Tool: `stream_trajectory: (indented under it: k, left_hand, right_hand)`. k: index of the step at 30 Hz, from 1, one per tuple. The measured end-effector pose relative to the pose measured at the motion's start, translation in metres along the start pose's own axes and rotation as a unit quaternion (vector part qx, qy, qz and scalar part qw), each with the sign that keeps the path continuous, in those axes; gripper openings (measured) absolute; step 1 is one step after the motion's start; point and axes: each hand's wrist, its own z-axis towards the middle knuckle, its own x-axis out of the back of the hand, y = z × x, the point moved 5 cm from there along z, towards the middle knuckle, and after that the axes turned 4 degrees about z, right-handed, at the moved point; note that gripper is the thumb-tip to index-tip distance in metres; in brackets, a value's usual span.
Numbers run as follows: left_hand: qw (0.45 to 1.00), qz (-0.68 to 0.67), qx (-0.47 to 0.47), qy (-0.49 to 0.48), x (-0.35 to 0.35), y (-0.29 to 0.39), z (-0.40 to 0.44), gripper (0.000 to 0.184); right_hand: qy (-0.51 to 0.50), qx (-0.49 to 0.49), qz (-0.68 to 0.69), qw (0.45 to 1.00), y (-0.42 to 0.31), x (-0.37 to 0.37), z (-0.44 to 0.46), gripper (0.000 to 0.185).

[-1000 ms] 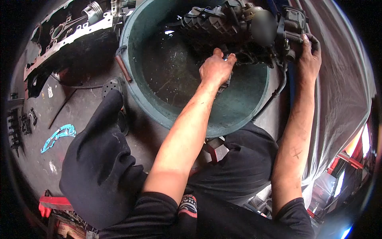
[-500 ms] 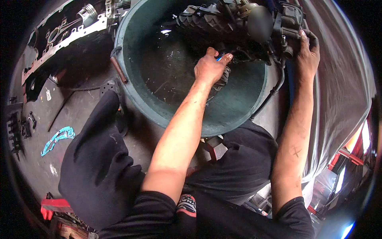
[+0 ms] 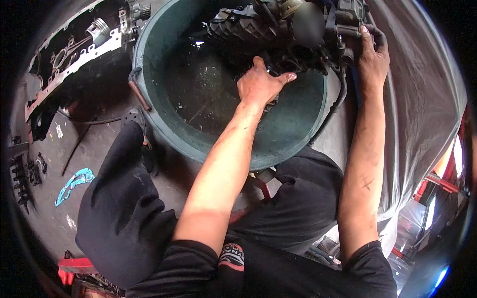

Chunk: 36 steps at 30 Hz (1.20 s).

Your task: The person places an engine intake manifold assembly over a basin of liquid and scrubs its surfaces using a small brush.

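A dark, ribbed engine part (image 3: 243, 27) with hoses and fittings, which looks like an intake manifold, rests across the far side of a large green tub (image 3: 174, 136). My right hand (image 3: 373, 59) grips its right end, thumb on top and fingers wrapped behind. Over the tub, just below the part, is my left hand (image 3: 258, 87), back of the hand up. Its thumb points right and its index finger reaches forward; the other fingers are curled out of sight around a small thing mostly hidden by the hand. Dark, wet-looking liquid lies in the tub.
An engine block (image 3: 79, 62) with an exposed piston (image 3: 98, 31) stands at upper left. A blue glove or rag (image 3: 74, 185) and small dark parts (image 3: 22, 179) lie on the floor. Grey plastic sheeting (image 3: 422, 114) hangs at right. A red metal piece (image 3: 77, 265) is at lower left.
The view has shifted slightly, moving the scene left and up. My left thumb has spread away from the index finger, and the blue bit between them barely shows now. My right hand keeps its grip.
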Motion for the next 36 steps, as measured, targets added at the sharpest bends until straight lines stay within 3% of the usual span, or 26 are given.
stream_trajectory:
  k: [6, 9, 17, 23, 36]
  left_hand:
    - [1.0, 0.004, -0.01, 0.008, -0.003, 0.0, 0.004, 0.1]
    - [1.0, 0.004, -0.024, 0.015, -0.011, -0.006, 0.008, 0.097]
    - [1.0, -0.004, -0.027, -0.005, 0.002, 0.0, -0.001, 0.096]
    - [0.999, -0.007, 0.004, -0.04, 0.009, 0.014, 0.001, 0.111]
    - [0.99, -0.14, 0.004, 0.009, -0.019, -0.028, 0.018, 0.054]
  right_hand:
    - [-0.009, 0.03, 0.006, 1.0, 0.002, 0.001, 0.003, 0.02]
    - [-0.003, -0.009, 0.049, 0.999, 0.005, 0.001, 0.001, 0.02]
    - [-0.012, -0.004, 0.056, 0.998, 0.009, 0.001, 0.005, 0.021]
    - [-0.001, 0.032, -0.018, 0.999, 0.006, 0.003, 0.007, 0.022]
    - [0.0, 0.043, -0.029, 0.999, 0.002, 0.002, 0.005, 0.024]
